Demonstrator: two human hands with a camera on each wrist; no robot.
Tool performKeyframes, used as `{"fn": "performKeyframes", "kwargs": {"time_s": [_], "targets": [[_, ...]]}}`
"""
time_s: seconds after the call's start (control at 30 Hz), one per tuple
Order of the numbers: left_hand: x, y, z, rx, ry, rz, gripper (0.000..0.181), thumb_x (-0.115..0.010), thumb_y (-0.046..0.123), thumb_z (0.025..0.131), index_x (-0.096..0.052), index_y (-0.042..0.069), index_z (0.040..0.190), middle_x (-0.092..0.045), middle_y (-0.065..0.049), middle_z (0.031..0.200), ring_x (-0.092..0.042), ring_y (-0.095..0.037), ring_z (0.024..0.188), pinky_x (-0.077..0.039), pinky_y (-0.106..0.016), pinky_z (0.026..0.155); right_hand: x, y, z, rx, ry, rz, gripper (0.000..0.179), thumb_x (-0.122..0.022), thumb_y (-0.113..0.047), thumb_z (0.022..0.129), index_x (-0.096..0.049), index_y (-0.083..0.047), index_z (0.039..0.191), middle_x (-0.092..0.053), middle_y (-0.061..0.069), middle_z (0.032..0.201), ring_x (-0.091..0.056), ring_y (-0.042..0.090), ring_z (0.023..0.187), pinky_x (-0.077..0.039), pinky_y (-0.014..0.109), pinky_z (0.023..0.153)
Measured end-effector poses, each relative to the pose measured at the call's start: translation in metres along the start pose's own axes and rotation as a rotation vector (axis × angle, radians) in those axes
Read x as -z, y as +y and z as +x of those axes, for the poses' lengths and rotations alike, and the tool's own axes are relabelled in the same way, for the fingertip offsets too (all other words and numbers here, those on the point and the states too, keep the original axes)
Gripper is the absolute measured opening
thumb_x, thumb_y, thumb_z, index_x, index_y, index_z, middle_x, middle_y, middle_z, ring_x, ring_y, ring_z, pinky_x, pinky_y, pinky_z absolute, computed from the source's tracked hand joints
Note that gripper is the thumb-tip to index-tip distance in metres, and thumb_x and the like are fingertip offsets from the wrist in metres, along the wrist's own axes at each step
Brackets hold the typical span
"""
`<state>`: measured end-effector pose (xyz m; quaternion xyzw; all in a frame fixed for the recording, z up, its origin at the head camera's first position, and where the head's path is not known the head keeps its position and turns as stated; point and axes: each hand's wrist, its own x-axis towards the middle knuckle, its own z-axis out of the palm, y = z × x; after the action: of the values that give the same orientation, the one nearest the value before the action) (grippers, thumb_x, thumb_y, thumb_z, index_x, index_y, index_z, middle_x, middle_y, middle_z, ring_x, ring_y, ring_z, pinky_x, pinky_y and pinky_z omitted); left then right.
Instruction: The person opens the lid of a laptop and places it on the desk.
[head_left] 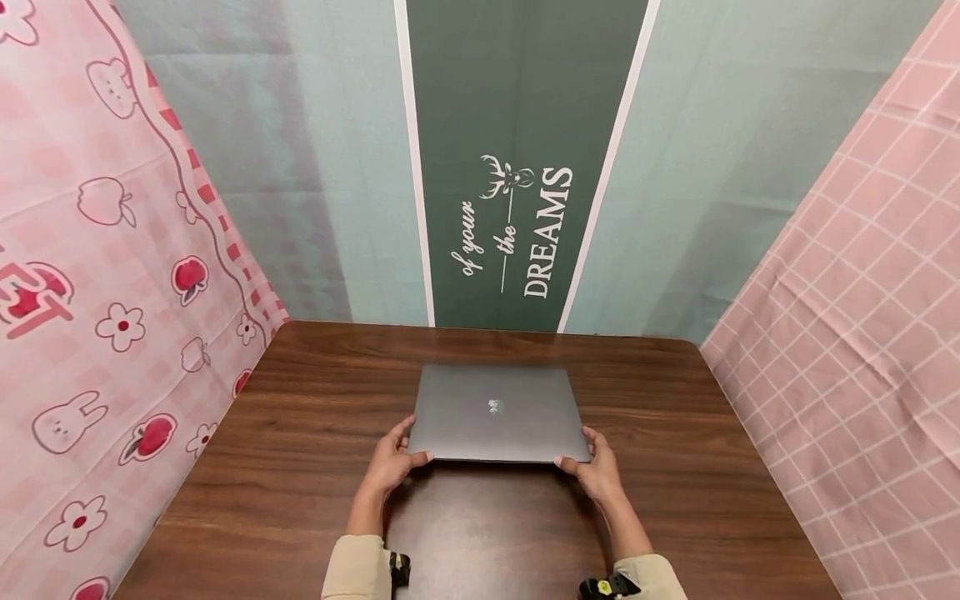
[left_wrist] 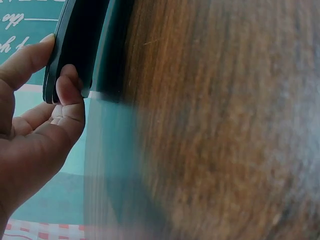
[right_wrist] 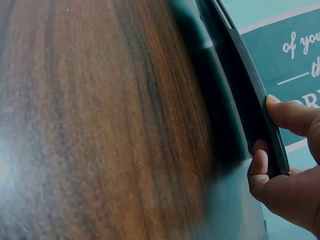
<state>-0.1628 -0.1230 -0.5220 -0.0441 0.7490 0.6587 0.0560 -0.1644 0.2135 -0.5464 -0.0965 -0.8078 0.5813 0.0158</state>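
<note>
A closed grey laptop (head_left: 480,425) with a small pale logo on its lid is held level by both hands over the table. My left hand (head_left: 392,460) grips its near left corner, thumb on the lid and fingers curled beneath. At the near right corner my right hand (head_left: 596,467) holds it the same way. Seen edge-on in the left wrist view, the dark laptop (left_wrist: 75,50) sits between thumb and fingers of the left hand (left_wrist: 40,125). The right wrist view has the right hand (right_wrist: 295,165) pinching the laptop (right_wrist: 250,95), a gap showing between its underside and the tabletop.
The glossy brown wooden table (head_left: 300,500) extends on all sides of the laptop. A green printed curtain (head_left: 517,83) hangs behind the far edge. Pink patterned cloths (head_left: 112,275) enclose the left and right sides.
</note>
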Motion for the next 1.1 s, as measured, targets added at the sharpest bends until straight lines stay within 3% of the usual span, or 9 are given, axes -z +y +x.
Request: {"fn": "performKeyframes", "kwargs": {"time_s": [0.13,0.27,0.43,0.77,1.1], "targets": [[-0.001,-0.017,0.009,-0.001,-0.002,-0.012,0.077,-0.074,-0.008,0.07,-0.037,-0.007,0.137,-0.052,-0.021,0.088,-0.049,-0.016,0.067,-0.042,-0.027,0.057,0.0,0.002,-0.001,0.0,0.001,-0.009,0.08,-0.076,0.003,0.071,-0.03,0.013,0.136,-0.048,0.03,0.116,-0.05,0.035,0.101,-0.04,0.036,0.083],[-0.001,-0.024,0.011,0.0,-0.005,-0.001,0.077,-0.074,-0.007,0.07,-0.038,-0.006,0.138,-0.051,-0.017,0.086,-0.047,-0.014,0.063,-0.04,-0.026,0.054,-0.001,0.003,-0.002,0.001,0.005,-0.016,0.08,-0.076,0.004,0.071,-0.03,0.013,0.135,-0.048,0.031,0.115,-0.051,0.035,0.1,-0.041,0.037,0.083],[0.001,-0.024,0.011,0.017,0.002,0.053,0.077,-0.076,-0.003,0.07,-0.039,-0.003,0.138,-0.047,-0.011,0.077,-0.041,-0.012,0.054,-0.035,-0.025,0.048,-0.001,0.005,-0.003,-0.017,0.0,-0.047,0.08,-0.076,0.002,0.071,-0.03,0.012,0.136,-0.047,0.031,0.118,-0.05,0.035,0.101,-0.041,0.038,0.084],[-0.001,-0.021,0.007,0.044,0.002,0.106,0.077,-0.077,-0.004,0.069,-0.039,-0.008,0.136,-0.059,-0.012,0.079,-0.053,-0.015,0.063,-0.043,-0.029,0.055,0.002,0.004,-0.006,-0.055,-0.037,-0.078,0.08,-0.078,0.0,0.07,-0.029,0.016,0.132,-0.047,0.035,0.116,-0.055,0.037,0.097,-0.048,0.036,0.073],[-0.002,-0.024,0.005,0.069,0.101,0.208,0.076,-0.083,-0.002,0.061,-0.05,-0.005,0.13,-0.066,-0.015,0.081,-0.058,-0.016,0.068,-0.045,-0.029,0.062,0.006,0.006,-0.006,-0.047,-0.033,-0.141,0.079,-0.081,0.002,0.064,-0.038,0.015,0.129,-0.056,0.033,0.108,-0.057,0.034,0.091,-0.045,0.039,0.076]]}}
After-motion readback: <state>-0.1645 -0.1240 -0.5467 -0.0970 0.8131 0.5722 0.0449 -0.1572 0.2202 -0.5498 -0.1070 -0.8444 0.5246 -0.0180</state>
